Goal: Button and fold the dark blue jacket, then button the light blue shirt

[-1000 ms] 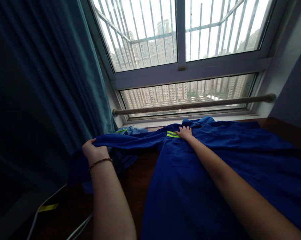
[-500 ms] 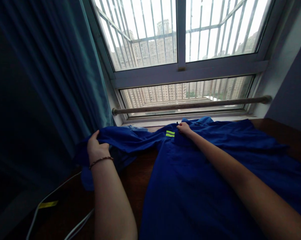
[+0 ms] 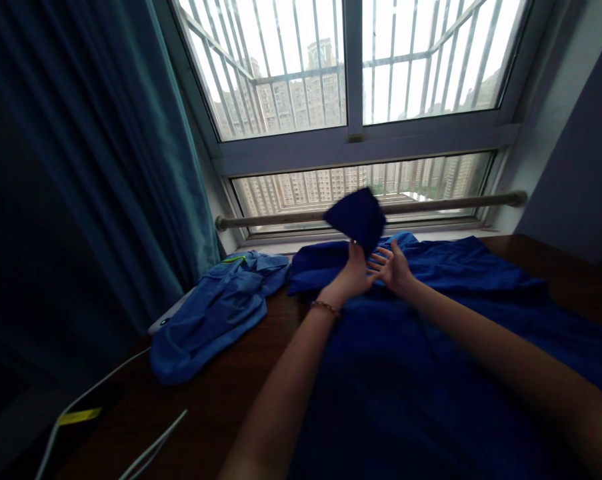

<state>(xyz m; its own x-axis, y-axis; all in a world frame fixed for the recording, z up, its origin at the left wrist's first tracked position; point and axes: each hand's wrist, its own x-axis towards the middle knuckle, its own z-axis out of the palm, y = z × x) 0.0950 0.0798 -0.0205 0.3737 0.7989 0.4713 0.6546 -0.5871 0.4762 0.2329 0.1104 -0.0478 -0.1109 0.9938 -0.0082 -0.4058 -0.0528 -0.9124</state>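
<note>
A dark blue work jacket [image 3: 411, 360] is spread over the dark wooden surface in front of me. My left hand [image 3: 353, 272], with a braided bracelet at the wrist, is closed on the jacket's sleeve [image 3: 358, 217]. The sleeve's end stands up above the fingers and is slightly blurred. Just to the right, my right hand [image 3: 393, 268] has its fingers spread towards the left hand and grips nothing. The folded part of the sleeve lies across the jacket's upper body.
A lighter blue garment [image 3: 215, 313] lies crumpled at left, beside a white object [image 3: 173, 317] partly under it. White cables [image 3: 155, 440] and a yellow tag [image 3: 81, 416] are at lower left. Behind are a metal rail [image 3: 431, 203], a barred window and a blue curtain [image 3: 181, 167].
My left hand has carried the sleeve from the far left over to the jacket's middle, uncovering the lighter garment. My right hand has let go of the jacket and spread its fingers.
</note>
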